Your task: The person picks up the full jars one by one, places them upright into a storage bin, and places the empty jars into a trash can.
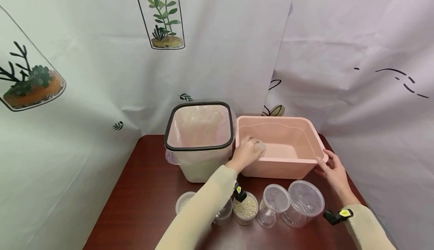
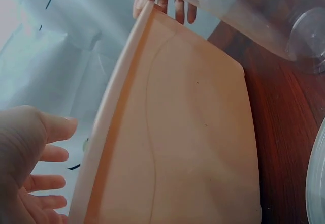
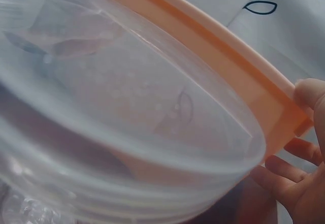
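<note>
My left hand (image 1: 249,152) reaches over the front left of a pink plastic basin (image 1: 281,118), beside a small translucent round thing (image 1: 260,149). In the left wrist view the fingers of the left hand (image 2: 30,168) are spread apart, with no object showing between them. The right hand (image 1: 333,172) grips the basin's front right corner. In the right wrist view its thumb (image 3: 310,93) lies over the rim and its other fingers sit below. Close by, a clear jar (image 1: 306,199) with a wide translucent top stands in front of the basin; it fills much of the right wrist view.
A white bin (image 1: 203,163) with a black rim and pinkish liner stands left of the basin. Along the front are a second clear jar (image 1: 276,199), a tub of pale round pellets (image 1: 245,207), another clear tub (image 1: 223,213) and a partly hidden tub (image 1: 183,201) at the left.
</note>
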The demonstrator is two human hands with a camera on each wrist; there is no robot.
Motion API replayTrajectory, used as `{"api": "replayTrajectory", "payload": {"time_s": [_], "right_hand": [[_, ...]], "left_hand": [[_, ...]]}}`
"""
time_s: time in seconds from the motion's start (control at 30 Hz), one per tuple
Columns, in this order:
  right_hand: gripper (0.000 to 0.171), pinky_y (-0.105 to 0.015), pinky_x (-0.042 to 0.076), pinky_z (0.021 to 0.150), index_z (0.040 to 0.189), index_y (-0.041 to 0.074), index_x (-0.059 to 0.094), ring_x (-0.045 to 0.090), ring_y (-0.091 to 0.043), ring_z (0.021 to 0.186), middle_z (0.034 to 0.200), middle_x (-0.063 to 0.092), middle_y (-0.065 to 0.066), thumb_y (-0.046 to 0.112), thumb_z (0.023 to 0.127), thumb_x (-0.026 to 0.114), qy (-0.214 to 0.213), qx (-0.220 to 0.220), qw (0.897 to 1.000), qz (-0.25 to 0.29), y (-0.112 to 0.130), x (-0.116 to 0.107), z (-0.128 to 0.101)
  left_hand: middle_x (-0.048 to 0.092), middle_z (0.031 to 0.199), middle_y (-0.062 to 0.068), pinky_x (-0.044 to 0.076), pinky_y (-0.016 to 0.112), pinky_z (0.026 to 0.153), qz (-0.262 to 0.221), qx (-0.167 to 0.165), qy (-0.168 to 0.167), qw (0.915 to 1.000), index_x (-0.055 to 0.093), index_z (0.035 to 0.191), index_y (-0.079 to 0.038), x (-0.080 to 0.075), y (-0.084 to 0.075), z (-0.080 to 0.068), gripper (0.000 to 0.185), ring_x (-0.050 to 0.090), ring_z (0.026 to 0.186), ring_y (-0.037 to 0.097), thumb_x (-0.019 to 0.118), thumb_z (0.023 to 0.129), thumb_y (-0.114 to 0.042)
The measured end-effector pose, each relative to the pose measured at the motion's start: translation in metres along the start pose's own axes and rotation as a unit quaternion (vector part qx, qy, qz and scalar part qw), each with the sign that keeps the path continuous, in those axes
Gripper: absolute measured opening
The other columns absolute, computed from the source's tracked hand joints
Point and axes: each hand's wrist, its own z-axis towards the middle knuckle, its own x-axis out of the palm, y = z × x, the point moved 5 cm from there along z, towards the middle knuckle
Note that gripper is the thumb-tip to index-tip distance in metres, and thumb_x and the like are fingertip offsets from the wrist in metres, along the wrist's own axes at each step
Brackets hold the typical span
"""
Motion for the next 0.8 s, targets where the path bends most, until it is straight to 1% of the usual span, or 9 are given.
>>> {"api": "replayTrajectory", "payload": {"time_s": [0.13,0.2,0.23,0.33,0.43,0.57,0.63,0.73,0.8], "right_hand": [[0.059,-0.017,0.051,0.067,0.142,0.022,0.035,0.053,0.008,0.083,0.13,0.031,-0.026,0.029,0.09,0.062,-0.003,0.0,1.0,0.002,0.0,-0.001,-0.001],[0.059,-0.017,0.051,0.067,0.142,0.022,0.035,0.053,0.008,0.083,0.132,0.029,-0.027,0.028,0.089,0.062,-0.002,0.005,1.0,0.013,0.0,-0.001,-0.001],[0.06,-0.016,0.051,0.067,0.142,0.023,0.035,0.052,0.009,0.083,0.133,0.028,-0.028,0.029,0.089,0.062,-0.002,0.006,1.0,0.004,0.0,0.0,0.0],[0.061,-0.015,0.05,0.069,0.143,0.023,0.034,0.052,0.009,0.083,0.135,0.026,-0.029,0.03,0.089,0.062,-0.002,0.013,1.0,0.0,0.0,0.0,0.0],[0.061,-0.013,0.049,0.07,0.144,0.024,0.033,0.051,0.01,0.084,0.136,0.026,-0.029,0.033,0.09,0.06,-0.002,0.016,1.0,-0.019,0.0,0.0,0.0],[0.06,-0.013,0.049,0.07,0.144,0.024,0.033,0.052,0.01,0.083,0.136,0.027,-0.03,0.032,0.09,0.06,-0.002,0.014,1.0,-0.025,0.001,0.001,0.0],[0.06,-0.013,0.049,0.068,0.143,0.024,0.034,0.053,0.009,0.081,0.132,0.031,-0.027,0.031,0.09,0.06,-0.003,0.009,1.0,-0.021,0.002,0.0,0.0],[0.058,-0.013,0.049,0.067,0.142,0.022,0.035,0.055,0.008,0.08,0.12,0.042,-0.013,0.028,0.09,0.061,-0.005,0.002,1.0,-0.011,0.002,0.0,0.0],[0.058,-0.013,0.049,0.067,0.142,0.022,0.036,0.055,0.007,0.08,0.115,0.043,-0.006,0.028,0.09,0.061,-0.007,0.0,1.0,-0.014,0.001,0.0,0.0]], "left_hand": [[0.055,0.122,0.009,0.049,0.031,0.083,0.004,0.03,-0.022,0.9993,0.067,0.111,-0.011,-0.005,-0.002,-0.004,0.032,0.05,0.114,0.02,0.064,0.087,-0.031],[0.056,0.12,0.009,0.049,0.031,0.082,0.006,0.042,-0.032,0.9986,0.068,0.108,-0.011,-0.007,-0.004,-0.006,0.028,0.05,0.113,0.019,0.063,0.087,-0.03],[0.057,0.12,0.008,0.05,0.031,0.081,0.009,0.048,-0.037,0.9981,0.069,0.106,-0.012,-0.008,-0.004,-0.007,0.026,0.051,0.113,0.019,0.063,0.087,-0.029],[0.059,0.117,0.006,0.05,0.03,0.08,0.013,0.064,-0.055,0.9964,0.07,0.102,-0.013,-0.011,-0.006,-0.01,0.022,0.052,0.111,0.018,0.063,0.087,-0.027],[0.059,0.117,0.005,0.051,0.03,0.078,0.013,0.072,-0.067,0.995,0.07,0.1,-0.013,-0.015,-0.006,-0.014,0.02,0.052,0.11,0.017,0.063,0.087,-0.027],[0.059,0.118,0.006,0.05,0.03,0.079,0.009,0.075,-0.075,0.9943,0.07,0.101,-0.013,-0.019,-0.005,-0.018,0.022,0.052,0.112,0.017,0.064,0.087,-0.028],[0.059,0.119,0.007,0.049,0.029,0.082,0.006,0.079,-0.078,0.9938,0.07,0.102,-0.012,-0.021,-0.005,-0.019,0.023,0.051,0.113,0.017,0.064,0.087,-0.028],[0.058,0.119,0.008,0.045,0.027,0.089,0.0,0.089,-0.085,0.9924,0.069,0.103,-0.011,-0.023,-0.004,-0.022,0.025,0.051,0.113,0.018,0.064,0.087,-0.029],[0.059,0.119,0.008,0.044,0.027,0.091,-0.004,0.093,-0.09,0.9916,0.069,0.103,-0.01,-0.024,-0.003,-0.024,0.025,0.051,0.113,0.018,0.065,0.087,-0.029]]}}
